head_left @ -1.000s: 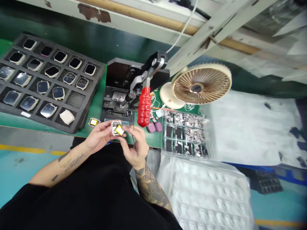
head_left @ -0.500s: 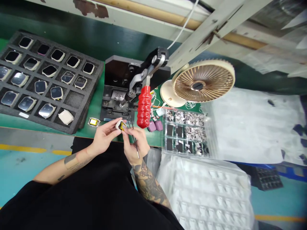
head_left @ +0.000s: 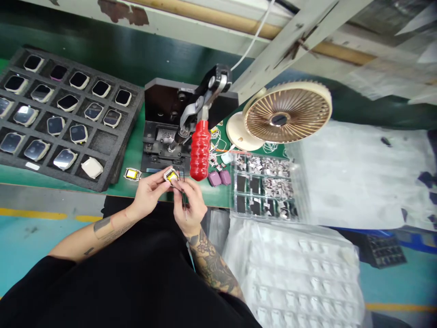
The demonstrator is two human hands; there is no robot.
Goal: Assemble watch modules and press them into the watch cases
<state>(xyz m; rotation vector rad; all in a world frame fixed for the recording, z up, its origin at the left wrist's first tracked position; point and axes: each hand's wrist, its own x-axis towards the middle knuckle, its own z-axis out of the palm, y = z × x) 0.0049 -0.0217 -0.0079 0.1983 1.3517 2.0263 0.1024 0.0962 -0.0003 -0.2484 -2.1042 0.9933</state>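
My left hand (head_left: 149, 195) grips a small smartwatch case (head_left: 170, 175) by its edge, its open inside with a yellow part turned up towards me. My right hand (head_left: 190, 202) has slim dark tweezers (head_left: 184, 191) tucked in its fingers, and its fingertips touch the right side of the same case. Another opened watch case (head_left: 132, 174) with a yellow part lies on the green bench just left of my left hand. Right behind my hands stands a black toggle press (head_left: 164, 146) with a red handle (head_left: 200, 152).
A grey foam tray (head_left: 112, 171) of smartwatches lies at the left. Two purple cases (head_left: 219, 178), a clear compartment box (head_left: 235, 212) of small parts and a cream fan (head_left: 288, 111) are right of the press. Plastic-wrapped trays (head_left: 303, 273) sit at lower right.
The watch case has turned so its yellow inside faces up more. My right hand has rotated and shifted slightly left, bringing the tweezers more upright.
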